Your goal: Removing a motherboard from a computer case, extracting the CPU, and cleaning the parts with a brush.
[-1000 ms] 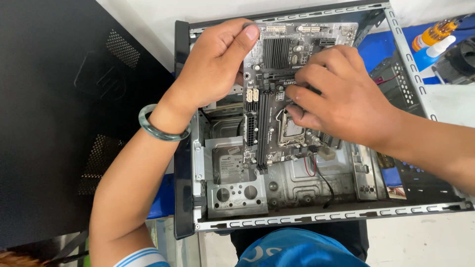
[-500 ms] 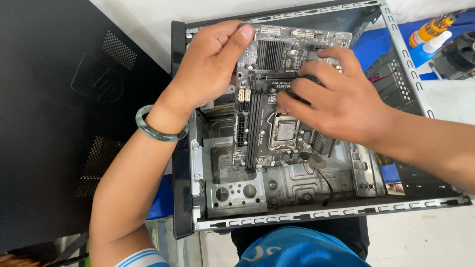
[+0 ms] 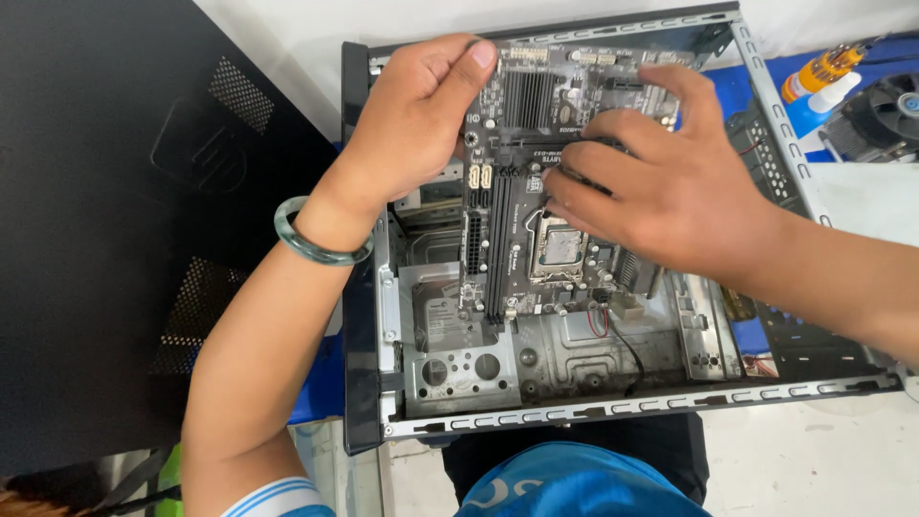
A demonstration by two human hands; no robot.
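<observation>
**Both hands on a circuit board inside an open computer case**

Head view: An open metal computer case [image 3: 593, 407] lies on a white worktop [image 3: 823, 460], its perforated rim running along the near and right sides. Inside it, a dark circuit board [image 3: 517, 220] sits in the upper middle part of the case, above the bare grey floor plate with its round holes.

The left hand [image 3: 412, 124] pinches the board's top left edge, thumb and fingertips closed on it in a narrow grip. A green bangle [image 3: 316, 244] circles that wrist. The right hand [image 3: 661, 182] lies spread over the board's right half, fingers curled down onto it; whether it clasps the edge or only presses cannot be told.

On the board, a square silver socket [image 3: 555, 249] shows just below the right hand's fingers, and a ribbed black heat sink [image 3: 528, 96] sits near the top. Thin red and black wires [image 3: 613, 330] trail from the board's lower edge onto the floor plate.

A pale label shows on the grey drive [image 3: 436, 311] at the case's left wall, just beside the board. Open room lies below the board, across the floor plate to the near rim.

A black side panel [image 3: 124, 211] covers the left. At upper right, outside the case, lie an orange-handled screwdriver [image 3: 823, 67] and a black fan [image 3: 885, 105].
</observation>
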